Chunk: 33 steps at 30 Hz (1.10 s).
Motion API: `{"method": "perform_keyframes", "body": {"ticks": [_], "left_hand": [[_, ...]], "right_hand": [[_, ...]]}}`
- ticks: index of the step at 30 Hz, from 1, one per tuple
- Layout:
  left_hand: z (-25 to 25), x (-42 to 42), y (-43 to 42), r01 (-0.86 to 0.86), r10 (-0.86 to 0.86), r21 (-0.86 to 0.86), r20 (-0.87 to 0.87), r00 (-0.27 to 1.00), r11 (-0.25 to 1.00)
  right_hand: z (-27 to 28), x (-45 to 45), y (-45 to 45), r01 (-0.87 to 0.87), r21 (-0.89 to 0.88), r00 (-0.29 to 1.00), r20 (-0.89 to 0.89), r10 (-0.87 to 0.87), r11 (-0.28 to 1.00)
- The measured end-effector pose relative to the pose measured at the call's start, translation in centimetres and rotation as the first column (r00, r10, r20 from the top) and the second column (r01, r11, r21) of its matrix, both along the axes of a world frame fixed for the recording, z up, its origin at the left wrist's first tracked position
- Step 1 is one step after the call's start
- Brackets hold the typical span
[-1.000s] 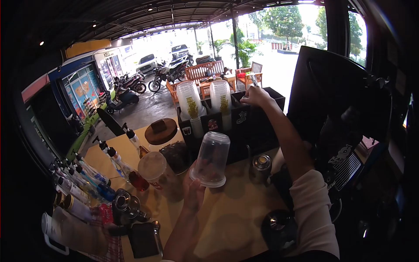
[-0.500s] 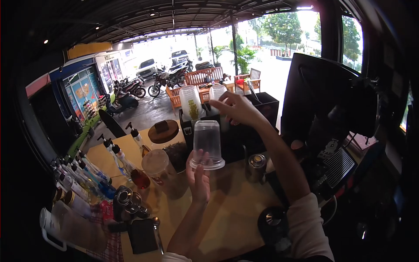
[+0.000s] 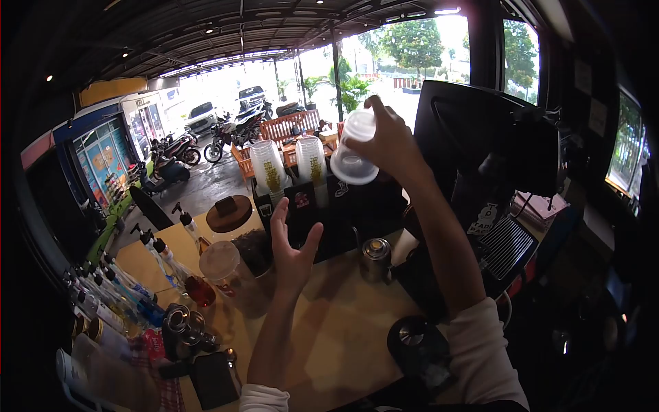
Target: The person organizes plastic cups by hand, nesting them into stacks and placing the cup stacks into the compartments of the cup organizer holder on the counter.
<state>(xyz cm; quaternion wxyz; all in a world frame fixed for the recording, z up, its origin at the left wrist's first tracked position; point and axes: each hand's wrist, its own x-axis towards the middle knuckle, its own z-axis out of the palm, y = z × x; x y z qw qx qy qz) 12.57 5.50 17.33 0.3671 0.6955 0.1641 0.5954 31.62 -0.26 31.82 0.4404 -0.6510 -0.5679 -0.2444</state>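
My right hand (image 3: pixel 392 141) is raised at the far side of the counter and closed around a clear plastic cup (image 3: pixel 351 169). The cup is upside down and slightly tilted, its wide rim lowest. Lower and to the left, my left hand (image 3: pixel 295 257) is empty, thumb and fingers spread apart. Beyond it stand two stacks of clear cups, a left stack (image 3: pixel 268 167) and a right stack (image 3: pixel 311 161), both upside down with yellowish print. The held cup is to the right of these stacks and apart from them.
A wood-lidded jar (image 3: pixel 230 214), a lidded plastic tub (image 3: pixel 221 264) and several pump bottles (image 3: pixel 195 285) line the counter's left. A metal kettle (image 3: pixel 376 257) stands right of centre. Portafilters (image 3: pixel 182 323) lie lower left. A large black machine (image 3: pixel 480 144) rises at the right.
The clear cup has left my left hand, which now stands open. My right hand now grips a clear cup above the far edge. The view has turned somewhat to the right.
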Motion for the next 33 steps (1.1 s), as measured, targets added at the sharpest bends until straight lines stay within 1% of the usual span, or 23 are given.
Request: {"method": "perform_keyframes", "body": {"ticks": [1,2,3,4,5,7,8,9,11,12,13,14,15,17,19,21,22,23,25,26,27,29,33], "left_hand": [[0.2,0.4,0.9,0.0,0.0,0.001,0.001,1.0,1.0],[0.4,0.8,1.8,-0.111,0.126,0.136,-0.104,0.987,0.984],[0.3,1.3,2.8,-0.204,0.262,0.28,-0.188,0.946,0.938],[-0.1,2.0,3.9,-0.217,0.32,0.376,-0.235,0.918,0.901],[-0.6,2.4,4.8,-0.219,0.323,0.38,-0.234,0.917,0.899],[-1.2,3.2,6.2,-0.285,0.549,0.53,-0.446,0.707,0.798],[-1.4,3.5,6.9,-0.287,0.592,0.571,-0.464,0.659,0.769],[-1.3,3.6,7.4,-0.287,0.595,0.578,-0.459,0.66,0.764],[-1.6,3.7,8.1,-0.276,0.648,0.615,-0.534,0.544,0.739],[-1.5,3.8,8.1,-0.281,0.681,0.644,-0.535,0.5,0.712],[-1.5,3.9,8.1,-0.281,0.682,0.645,-0.536,0.496,0.711],[-1.5,3.9,8.1,-0.293,0.705,0.663,-0.518,0.486,0.689],[-1.5,3.9,8.0,-0.305,0.726,0.68,-0.499,0.474,0.667],[-1.4,4.0,8.2,-0.316,0.736,0.684,-0.496,0.46,0.658],[-1.3,4.2,8.2,-0.327,0.746,0.687,-0.493,0.447,0.649],[-1.2,4.4,8.1,-0.336,0.742,0.675,-0.503,0.443,0.658],[-1.1,4.5,8.0,-0.334,0.741,0.673,-0.507,0.44,0.66],[-1.0,4.6,7.9,-0.338,0.758,0.688,-0.502,0.416,0.641],[-1.3,4.7,7.9,-0.345,0.776,0.702,-0.499,0.385,0.623],[-1.4,4.8,8.0,-0.344,0.787,0.716,-0.482,0.385,0.607],[-1.4,4.8,8.1,-0.344,0.798,0.731,-0.464,0.384,0.59],[-1.6,4.8,8.2,-0.35,0.806,0.737,-0.448,0.387,0.578],[-1.7,4.9,8.1,-0.362,0.811,0.738,-0.431,0.396,0.569]], "right_hand": [[0.3,0.8,0.9,0.028,0.107,0.997,0.065,-0.035,0.994],[0.5,1.4,1.9,0.073,0.12,0.996,0.052,-0.079,0.99],[0.6,2.1,2.9,0.07,0.123,0.996,0.051,-0.076,0.99],[0.5,2.9,4.2,0.057,0.106,0.997,0.053,-0.063,0.993],[0.3,3.7,5.4,0.045,0.09,0.997,0.055,-0.05,0.995],[-0.1,5.2,7.4,0.005,0.048,1.0,0.014,-0.005,0.999],[-0.3,6.0,8.2,0.001,0.021,1.0,-0.016,0.0,1.0],[-0.6,6.6,8.9,-0.004,-0.006,0.999,-0.046,0.004,1.0],[-1.3,8.0,10.2,0.016,-0.02,0.997,-0.08,-0.017,1.0],[-1.6,8.7,10.8,-0.017,-0.051,0.996,-0.093,0.012,0.999],[-1.7,9.3,11.4,-0.051,-0.083,0.993,-0.108,0.042,0.995],[-1.8,9.9,12.1,-0.07,-0.124,0.982,-0.184,0.047,0.99],[-2.1,10.3,12.7,-0.075,-0.127,0.981,-0.187,0.051,0.989],[-3.0,10.9,13.9,-0.099,-0.131,0.989,-0.121,0.083,0.986],[-3.1,10.7,14.4,-0.119,-0.15,0.985,-0.145,0.098,0.981],[-3.3,10.7,14.8,-0.183,-0.22,0.975,-0.164,0.148,0.958],[-3.7,10.6,14.9,-0.131,-0.206,0.987,-0.118,0.109,0.97],[-3.8,10.6,15.0,-0.133,-0.209,0.987,-0.121,0.109,0.969],[-4.5,11.2,15.9,-0.123,-0.335,0.991,-0.099,0.095,0.934],[-5.1,11.3,16.3,-0.089,-0.317,0.996,-0.057,0.074,0.944],[-5.2,11.4,16.3,-0.097,-0.316,0.995,-0.056,0.083,0.944],[-5.6,11.5,16.3,-0.091,-0.411,0.995,-0.013,0.094,0.907],[-6.6,11.0,15.9,-0.074,-0.484,0.997,-0.048,0.058,0.872]]}}
